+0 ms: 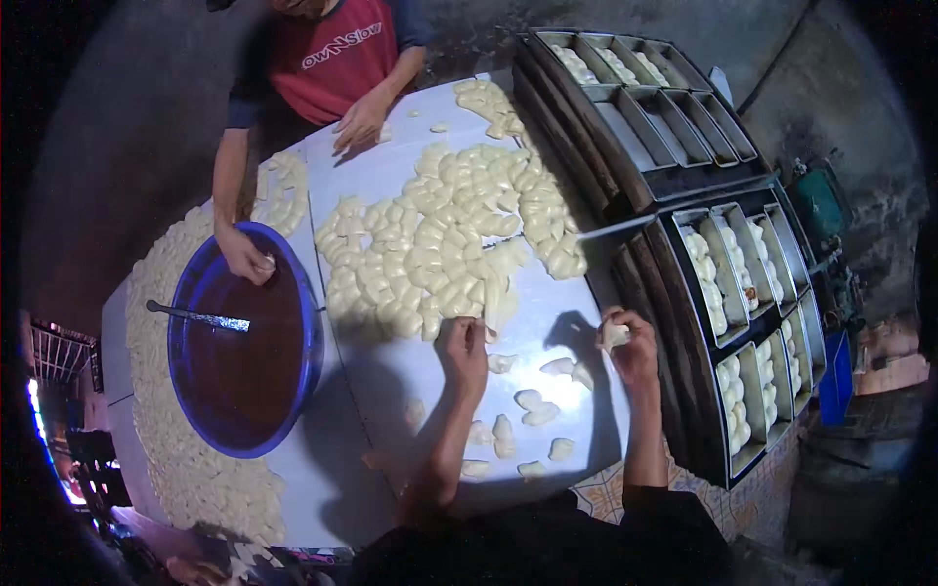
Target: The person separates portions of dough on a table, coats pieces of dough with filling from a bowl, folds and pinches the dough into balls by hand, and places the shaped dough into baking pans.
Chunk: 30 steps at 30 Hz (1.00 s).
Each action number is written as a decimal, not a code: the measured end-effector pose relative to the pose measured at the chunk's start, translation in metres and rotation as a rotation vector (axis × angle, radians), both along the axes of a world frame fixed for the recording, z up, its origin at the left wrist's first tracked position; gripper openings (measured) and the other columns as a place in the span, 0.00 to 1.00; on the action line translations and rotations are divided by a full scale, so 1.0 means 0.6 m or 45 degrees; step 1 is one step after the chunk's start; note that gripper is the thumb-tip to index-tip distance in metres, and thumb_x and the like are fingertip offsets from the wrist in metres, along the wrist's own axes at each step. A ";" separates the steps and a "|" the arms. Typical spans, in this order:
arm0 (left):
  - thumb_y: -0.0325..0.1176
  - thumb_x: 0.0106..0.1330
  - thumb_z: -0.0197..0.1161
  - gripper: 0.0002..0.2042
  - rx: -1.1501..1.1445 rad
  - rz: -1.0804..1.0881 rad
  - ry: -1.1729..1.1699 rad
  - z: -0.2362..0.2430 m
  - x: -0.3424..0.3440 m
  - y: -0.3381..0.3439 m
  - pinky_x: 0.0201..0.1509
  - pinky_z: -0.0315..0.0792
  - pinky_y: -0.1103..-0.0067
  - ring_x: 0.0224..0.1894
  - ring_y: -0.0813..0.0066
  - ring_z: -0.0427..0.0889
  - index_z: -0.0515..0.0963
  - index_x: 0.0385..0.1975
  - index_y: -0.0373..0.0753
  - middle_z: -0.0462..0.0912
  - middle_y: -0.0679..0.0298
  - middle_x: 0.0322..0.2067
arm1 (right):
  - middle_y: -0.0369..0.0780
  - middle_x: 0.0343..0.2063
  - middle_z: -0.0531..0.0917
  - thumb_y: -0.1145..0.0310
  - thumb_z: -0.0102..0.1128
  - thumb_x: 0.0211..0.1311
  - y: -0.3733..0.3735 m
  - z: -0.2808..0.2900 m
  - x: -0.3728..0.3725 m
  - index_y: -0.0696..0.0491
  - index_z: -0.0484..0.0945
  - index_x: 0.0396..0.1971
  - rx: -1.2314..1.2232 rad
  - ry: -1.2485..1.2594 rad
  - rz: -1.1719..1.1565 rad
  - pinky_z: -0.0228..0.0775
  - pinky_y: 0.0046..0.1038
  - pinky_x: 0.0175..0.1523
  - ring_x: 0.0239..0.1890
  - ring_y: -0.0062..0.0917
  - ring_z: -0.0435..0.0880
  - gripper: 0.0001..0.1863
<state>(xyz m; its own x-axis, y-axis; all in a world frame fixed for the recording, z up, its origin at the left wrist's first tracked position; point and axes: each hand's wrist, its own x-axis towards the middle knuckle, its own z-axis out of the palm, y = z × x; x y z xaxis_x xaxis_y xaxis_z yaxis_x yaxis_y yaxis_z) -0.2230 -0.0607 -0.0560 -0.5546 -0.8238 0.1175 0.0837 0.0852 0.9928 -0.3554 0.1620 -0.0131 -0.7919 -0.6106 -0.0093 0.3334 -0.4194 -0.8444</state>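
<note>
Dough [430, 244] | left grip [469, 356] pinching its edge | right grip [635, 352] holding a piece [616, 336] | blue tub [314, 337] left, pans [630, 129] right (some filled)

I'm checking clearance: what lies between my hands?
The head view shows a few dough pieces on the white tabletop between your left hand and right hand.

Dim flooring [127, 127] lay beyond the white tabletop [342, 181], patterned tiles [598, 496] near its edge; bright light [39, 418] showed far left.

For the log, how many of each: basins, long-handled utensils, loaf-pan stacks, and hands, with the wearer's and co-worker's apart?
Blue basin: 1
Long-handled utensil: 1
Loaf-pan stacks: 2
Wearer's hands: 2
Co-worker's hands: 2
Total: 8
</note>
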 end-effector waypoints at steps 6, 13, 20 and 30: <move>0.26 0.64 0.55 0.12 -0.003 -0.037 -0.192 -0.028 -0.005 -0.008 0.29 0.63 0.81 0.22 0.79 0.68 0.71 0.17 0.33 0.72 0.66 0.15 | 0.55 0.49 0.76 0.71 0.59 0.46 -0.055 -0.054 0.009 0.60 0.79 0.46 1.258 1.023 -0.363 0.62 0.38 0.62 0.55 0.47 0.72 0.23; 0.24 0.63 0.57 0.14 0.511 0.027 0.172 0.008 -0.002 0.002 0.25 0.61 0.81 0.18 0.82 0.67 0.70 0.14 0.34 0.71 0.65 0.13 | 0.46 0.31 0.79 0.77 0.60 0.41 -0.213 -0.111 0.054 0.57 0.77 0.33 0.876 0.722 -0.139 0.70 0.27 0.42 0.35 0.32 0.79 0.14; 0.22 0.61 0.57 0.11 1.130 -0.064 0.401 0.026 0.035 0.004 0.21 0.60 0.78 0.15 0.75 0.63 0.64 0.20 0.40 0.62 0.66 0.13 | 0.36 0.28 0.79 0.76 0.66 0.42 0.007 0.048 0.206 0.56 0.76 0.24 0.551 0.565 0.524 0.67 0.23 0.41 0.34 0.21 0.76 0.07; 0.20 0.58 0.58 0.05 0.444 -0.565 0.113 0.145 0.227 0.090 0.35 0.66 0.83 0.32 0.74 0.73 0.69 0.24 0.35 0.73 0.62 0.28 | 0.46 0.38 0.81 0.50 0.61 0.57 0.174 0.015 0.194 0.56 0.80 0.40 1.298 0.431 0.189 0.77 0.35 0.37 0.37 0.35 0.83 0.23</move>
